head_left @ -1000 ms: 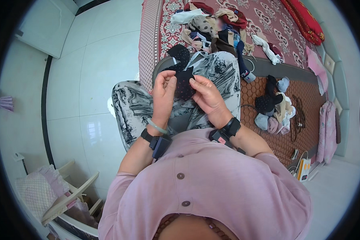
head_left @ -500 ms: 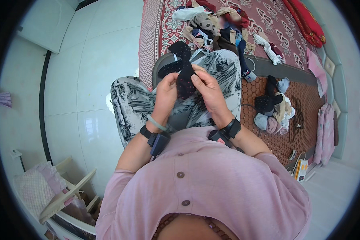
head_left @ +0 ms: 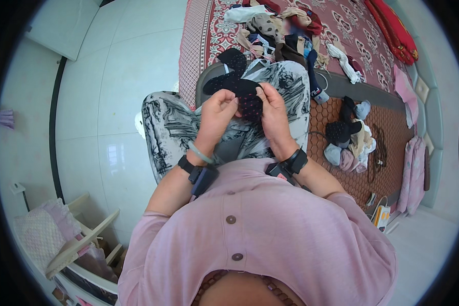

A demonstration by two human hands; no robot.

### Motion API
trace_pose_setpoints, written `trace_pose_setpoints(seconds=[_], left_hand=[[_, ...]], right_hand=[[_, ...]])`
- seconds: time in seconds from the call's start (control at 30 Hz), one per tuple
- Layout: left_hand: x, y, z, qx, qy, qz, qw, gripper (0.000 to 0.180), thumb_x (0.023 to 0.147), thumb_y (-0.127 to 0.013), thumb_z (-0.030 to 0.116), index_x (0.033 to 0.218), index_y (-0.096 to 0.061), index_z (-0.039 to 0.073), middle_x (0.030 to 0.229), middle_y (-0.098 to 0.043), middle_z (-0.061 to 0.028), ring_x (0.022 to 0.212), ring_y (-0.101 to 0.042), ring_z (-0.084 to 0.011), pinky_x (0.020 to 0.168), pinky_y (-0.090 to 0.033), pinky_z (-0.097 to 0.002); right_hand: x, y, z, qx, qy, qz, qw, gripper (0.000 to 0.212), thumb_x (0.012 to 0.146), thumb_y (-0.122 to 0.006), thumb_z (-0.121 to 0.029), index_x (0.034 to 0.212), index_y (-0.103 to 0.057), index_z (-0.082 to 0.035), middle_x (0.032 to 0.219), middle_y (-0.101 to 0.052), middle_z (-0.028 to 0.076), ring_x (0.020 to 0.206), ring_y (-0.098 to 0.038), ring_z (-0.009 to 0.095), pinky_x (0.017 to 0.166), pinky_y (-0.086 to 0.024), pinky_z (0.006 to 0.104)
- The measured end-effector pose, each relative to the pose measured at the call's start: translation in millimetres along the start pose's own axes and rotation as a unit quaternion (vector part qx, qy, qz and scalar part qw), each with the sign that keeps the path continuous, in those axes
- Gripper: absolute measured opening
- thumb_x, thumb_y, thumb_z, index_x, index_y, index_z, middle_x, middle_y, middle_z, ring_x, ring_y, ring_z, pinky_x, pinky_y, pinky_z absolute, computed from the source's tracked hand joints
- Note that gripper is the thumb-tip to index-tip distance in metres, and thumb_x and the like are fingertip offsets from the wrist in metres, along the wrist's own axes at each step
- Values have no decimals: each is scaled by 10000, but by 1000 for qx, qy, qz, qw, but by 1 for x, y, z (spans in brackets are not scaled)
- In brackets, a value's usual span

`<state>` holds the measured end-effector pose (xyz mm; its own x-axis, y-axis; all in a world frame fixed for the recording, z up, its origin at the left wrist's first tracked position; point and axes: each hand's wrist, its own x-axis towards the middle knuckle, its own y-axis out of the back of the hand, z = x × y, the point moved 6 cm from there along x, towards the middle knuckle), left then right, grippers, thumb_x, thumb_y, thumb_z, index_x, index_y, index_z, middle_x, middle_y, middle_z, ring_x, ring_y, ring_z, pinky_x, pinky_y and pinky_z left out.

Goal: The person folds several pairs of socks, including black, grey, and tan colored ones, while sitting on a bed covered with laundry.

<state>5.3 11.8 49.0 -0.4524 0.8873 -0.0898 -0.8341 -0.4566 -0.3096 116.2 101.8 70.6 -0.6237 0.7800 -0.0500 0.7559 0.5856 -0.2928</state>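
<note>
Over my lap I hold a black sock with small pinkish dots, gripped from both sides. The fingers of my left hand pinch its left edge. On the other side my right hand has thumb and fingers closed on its right edge. More black dotted sock fabric lies just beyond, against the grey surface between my knees; I cannot tell where it parts from the held piece. My patterned trousers show on both sides of my hands.
A jumble of socks and clothes lies ahead on the red patterned bedspread. To my right, a smaller sock pile rests on a brown mat, beside a cable and a power strip. A white wooden frame stands lower left.
The held sock has been turned and spread wider between my hands. My right hand has shifted to its upper right edge, and my left hand has moved slightly right.
</note>
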Motion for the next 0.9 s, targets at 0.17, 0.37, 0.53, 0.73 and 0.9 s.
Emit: trace_pose_setpoints(seconds=[0.17,0.37,0.53,0.73,0.9], left_hand=[[6,11,-6,85,-4,40,996,45,947,-570,66,920,-577,30,814,-589,23,680,-557,-51,607,-435,-199],[14,16,-18,89,-22,72,993,73,931,-584,41,869,-564,10,668,-544,10,571,-516,-40,525,-412,-214],[15,20,-22,88,-52,33,994,54,922,-611,66,906,-570,34,759,-541,42,683,-494,-15,585,-409,-186],[3,5,2,69,-37,-86,993,109,892,-640,70,946,-547,49,841,-543,43,753,-492,-5,636,-421,-179],[0,-10,-10,41,-10,-188,981,119,896,-647,89,972,-566,44,856,-567,32,762,-511,-11,654,-432,-178]], right_hand=[[-3,-10,4,129,-58,-33,989,130,1024,-494,-142,1016,-592,-57,899,-640,-8,782,-603,44,679,-492,193],[-9,-18,12,194,-164,-108,961,127,998,-526,-112,1070,-599,-36,988,-654,-2,864,-634,62,766,-522,211],[-24,-35,8,204,-200,-201,937,266,997,-542,-148,1207,-586,9,1099,-662,44,939,-648,105,854,-529,257],[-47,-44,11,170,-319,-300,883,290,970,-591,-147,1193,-577,37,1081,-668,82,930,-663,134,727,-565,264],[-64,-57,-1,137,-346,-354,858,281,962,-610,-156,1190,-592,7,1020,-675,73,847,-649,116,559,-515,210]])
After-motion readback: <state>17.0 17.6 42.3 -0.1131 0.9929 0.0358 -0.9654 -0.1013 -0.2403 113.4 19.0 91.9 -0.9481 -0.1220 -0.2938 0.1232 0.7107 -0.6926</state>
